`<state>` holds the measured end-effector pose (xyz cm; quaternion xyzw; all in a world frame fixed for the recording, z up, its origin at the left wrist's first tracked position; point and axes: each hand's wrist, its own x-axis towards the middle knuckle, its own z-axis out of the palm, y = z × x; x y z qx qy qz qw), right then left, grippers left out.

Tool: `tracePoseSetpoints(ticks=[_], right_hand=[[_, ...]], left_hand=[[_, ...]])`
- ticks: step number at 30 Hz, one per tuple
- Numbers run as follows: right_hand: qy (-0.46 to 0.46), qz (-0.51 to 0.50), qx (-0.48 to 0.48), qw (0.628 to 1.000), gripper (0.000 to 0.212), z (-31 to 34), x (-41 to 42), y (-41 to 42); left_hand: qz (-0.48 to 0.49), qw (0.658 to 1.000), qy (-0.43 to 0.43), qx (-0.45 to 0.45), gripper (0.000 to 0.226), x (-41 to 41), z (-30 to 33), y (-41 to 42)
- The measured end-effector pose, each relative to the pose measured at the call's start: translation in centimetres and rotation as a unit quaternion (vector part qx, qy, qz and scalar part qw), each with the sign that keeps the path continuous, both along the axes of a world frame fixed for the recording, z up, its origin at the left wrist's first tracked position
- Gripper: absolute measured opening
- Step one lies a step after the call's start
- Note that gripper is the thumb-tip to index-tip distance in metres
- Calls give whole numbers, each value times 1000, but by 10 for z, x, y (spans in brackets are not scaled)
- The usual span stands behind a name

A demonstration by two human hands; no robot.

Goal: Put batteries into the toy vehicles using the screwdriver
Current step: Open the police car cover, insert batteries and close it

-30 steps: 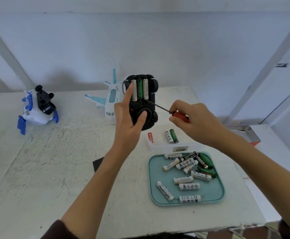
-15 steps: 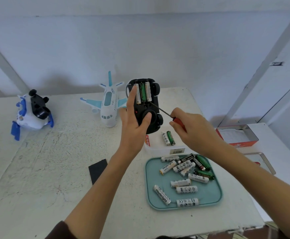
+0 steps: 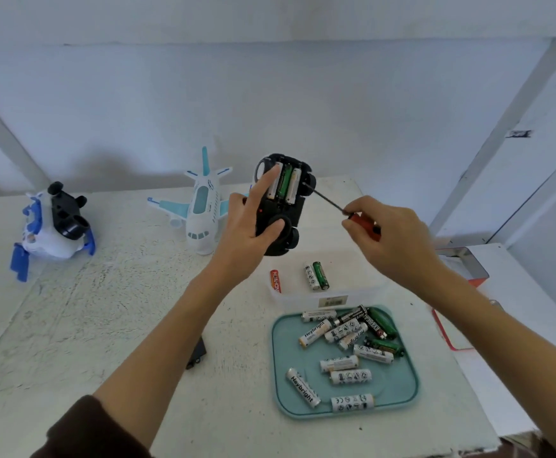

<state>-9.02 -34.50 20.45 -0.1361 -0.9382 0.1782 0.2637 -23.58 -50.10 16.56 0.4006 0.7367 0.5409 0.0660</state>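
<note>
Pale walls and a rough white tabletop [image 3: 111, 325] frame what we see. Our left hand [image 3: 246, 239] holds a black toy car [image 3: 281, 223] up above the table, underside toward us, thumb curled over a round part low on its base and the index finger stretched up beside the open battery bay, where three cells [image 3: 284, 185] sit side by side, two white and one green. Our right hand [image 3: 392, 239] pinches a red-handled screwdriver [image 3: 362, 223] between thumb and fingers, its thin dark shaft angled up-left with the tip at the car's right edge by the bay. Below lies a teal rounded tray [image 3: 402, 391] strewn with loose white, green and black batteries [image 3: 349, 376]. Just behind it a clear shallow box [image 3: 303, 299] holds a red cell and a white and green pair. A white-and-blue toy aeroplane [image 3: 202, 216] stands behind the left hand; a white, blue and black toy [image 3: 52, 233] lies well apart at far left. A small black flat piece [image 3: 197, 353] rests near our left forearm.
</note>
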Motion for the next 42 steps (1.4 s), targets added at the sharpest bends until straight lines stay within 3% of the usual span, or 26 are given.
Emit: tracePoseSetpoints(ticks=[6,27,42], right_hand=[[2,-32,53,998,17,15,-9,13],[-89,-54,119,987,19,26,-4,20],[-118,-34,6,992,11,27,6,40]], left_hand=[[-43,993,66,-88,66,-12,12,2],[-87,972,160,-150,68,-16,20,11],[-128,930,263,-224,69,-28,31,14]])
